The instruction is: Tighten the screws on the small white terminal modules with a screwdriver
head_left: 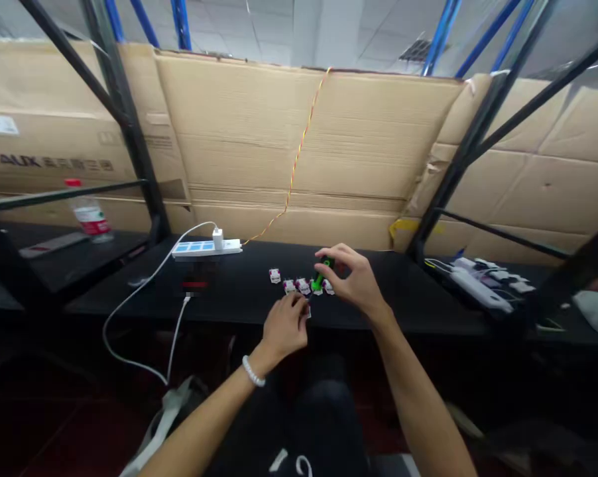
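My right hand [351, 275] grips the black and green handle of a screwdriver [323, 271] from above, fingers curled round it. The tool leans, its lower end pointing down and left toward my left hand. My left hand [286, 324], with a beaded bracelet on the wrist, pinches a small white part [308, 311] at the table's front edge; most of that part is hidden by the fingers. Several similar small white and magenta parts lie just beyond, among them a separate one [274, 275] to the left and one [328, 287] beside my right hand.
On the black table [249, 291], a white power strip [207, 248] with a plugged-in charger stands back left, its white cable looping down. A cardboard wall [239, 146] closes the back. Dark metal posts flank the space. A bottle [93, 215] stands left; more power strips [480, 285] lie right.
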Demonstrator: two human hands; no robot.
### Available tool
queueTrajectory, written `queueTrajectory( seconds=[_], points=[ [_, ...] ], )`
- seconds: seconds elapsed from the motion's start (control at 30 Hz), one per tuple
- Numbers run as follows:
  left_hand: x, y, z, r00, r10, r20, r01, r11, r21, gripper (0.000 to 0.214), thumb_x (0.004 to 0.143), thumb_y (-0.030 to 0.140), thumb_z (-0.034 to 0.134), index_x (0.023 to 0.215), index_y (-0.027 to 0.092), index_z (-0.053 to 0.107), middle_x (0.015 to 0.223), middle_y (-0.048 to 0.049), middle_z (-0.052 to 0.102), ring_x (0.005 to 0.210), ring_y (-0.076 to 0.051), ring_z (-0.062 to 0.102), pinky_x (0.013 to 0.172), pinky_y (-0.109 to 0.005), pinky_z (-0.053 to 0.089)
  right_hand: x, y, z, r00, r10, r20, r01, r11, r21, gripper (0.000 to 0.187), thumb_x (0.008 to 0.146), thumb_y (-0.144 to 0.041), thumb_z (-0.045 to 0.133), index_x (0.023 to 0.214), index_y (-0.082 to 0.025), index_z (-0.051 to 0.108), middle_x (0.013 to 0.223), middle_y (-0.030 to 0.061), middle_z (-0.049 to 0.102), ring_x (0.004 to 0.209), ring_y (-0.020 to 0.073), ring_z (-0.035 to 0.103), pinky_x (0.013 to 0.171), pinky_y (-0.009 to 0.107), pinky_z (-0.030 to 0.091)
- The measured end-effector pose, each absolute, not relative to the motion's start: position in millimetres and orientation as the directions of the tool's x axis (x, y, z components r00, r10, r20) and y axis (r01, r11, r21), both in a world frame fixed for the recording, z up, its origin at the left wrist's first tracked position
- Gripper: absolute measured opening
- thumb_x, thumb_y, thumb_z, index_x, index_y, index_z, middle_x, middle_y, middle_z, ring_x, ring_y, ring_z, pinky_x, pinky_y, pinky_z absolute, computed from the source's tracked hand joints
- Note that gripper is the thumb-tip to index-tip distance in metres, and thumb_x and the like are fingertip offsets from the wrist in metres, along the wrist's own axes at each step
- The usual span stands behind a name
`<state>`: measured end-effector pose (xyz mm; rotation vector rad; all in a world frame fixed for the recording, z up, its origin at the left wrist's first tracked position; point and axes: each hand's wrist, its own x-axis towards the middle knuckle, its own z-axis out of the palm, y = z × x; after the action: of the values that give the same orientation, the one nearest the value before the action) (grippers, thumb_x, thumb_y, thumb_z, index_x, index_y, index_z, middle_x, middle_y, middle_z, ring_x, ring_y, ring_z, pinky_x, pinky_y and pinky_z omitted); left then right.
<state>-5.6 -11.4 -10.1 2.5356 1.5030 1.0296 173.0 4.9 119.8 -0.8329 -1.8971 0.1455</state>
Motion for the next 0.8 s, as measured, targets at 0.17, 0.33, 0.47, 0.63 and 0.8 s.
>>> queueTrajectory(
  seconds=[0.17, 0.33, 0.47, 0.63, 0.8],
  points=[
    [-6, -12, -10, 0.314, 0.794, 0.521, 0.782, -0.527, 0.333, 0.021, 0.089, 0.011, 0.057, 0.106, 0.022, 0.063, 0.122, -0.0089, 0.066, 0.104, -0.025, 0.065, 0.092, -0.039, 0.053, 176, 4, 118, -0.240, 0.594, 0.768, 0.574, 0.725, -0.381, 0.020, 0.093, -0.041, 0.075, 0.102, -0.023, 0.078, 0.082, 0.0008, 0.060, 0.067, 0.0138, 0.059, 0.067, 0.029, 0.049],
    [-5, -13, -8, 0.307, 0.794, 0.525, 0.779, -0.527, 0.341, 0.020, 0.090, 0.011, 0.058, 0.106, 0.022, 0.064, 0.122, -0.0093, 0.067, 0.103, -0.026, 0.065, 0.091, -0.039, 0.053, 163, 6, 114, -0.223, 0.540, 0.812, 0.678, 0.684, -0.269, 0.040, 0.093, -0.058, 0.071, 0.079, -0.021, 0.067, 0.078, -0.0014, 0.053, 0.054, 0.0092, 0.045, 0.057, 0.027, 0.039],
    [-6, -12, -9, 0.312, 0.790, 0.528, 0.769, -0.536, 0.348, 0.019, 0.089, 0.010, 0.057, 0.101, 0.022, 0.064, 0.120, -0.0087, 0.067, 0.103, -0.025, 0.066, 0.092, -0.039, 0.053, 149, 14, 112, -0.185, 0.481, 0.857, 0.762, 0.621, -0.183, 0.057, 0.092, -0.070, 0.064, 0.066, -0.022, 0.053, 0.067, -0.0015, 0.050, 0.055, 0.0116, 0.041, 0.055, 0.028, 0.030],
    [-7, -9, -10, 0.311, 0.793, 0.524, 0.746, -0.545, 0.382, 0.020, 0.088, 0.010, 0.059, 0.103, 0.022, 0.064, 0.122, -0.0086, 0.067, 0.106, -0.026, 0.066, 0.094, -0.039, 0.054, 145, 18, 109, -0.141, 0.546, 0.826, 0.829, 0.522, -0.203, 0.049, 0.095, -0.067, 0.060, 0.075, -0.023, 0.054, 0.064, -0.0003, 0.056, 0.054, 0.0143, 0.048, 0.054, 0.028, 0.027],
    [-12, -8, -5, 0.319, 0.807, 0.497, 0.691, -0.557, 0.462, 0.023, 0.087, 0.007, 0.059, 0.102, 0.023, 0.063, 0.116, -0.0075, 0.068, 0.102, -0.024, 0.067, 0.095, -0.038, 0.055, 169, 0, 107, -0.063, 0.696, 0.715, 0.702, 0.540, -0.464, 0.030, 0.095, -0.053, 0.065, 0.095, -0.024, 0.058, 0.062, -0.0047, 0.056, 0.051, 0.0145, 0.054, 0.055, 0.026, 0.040]
  ],
)
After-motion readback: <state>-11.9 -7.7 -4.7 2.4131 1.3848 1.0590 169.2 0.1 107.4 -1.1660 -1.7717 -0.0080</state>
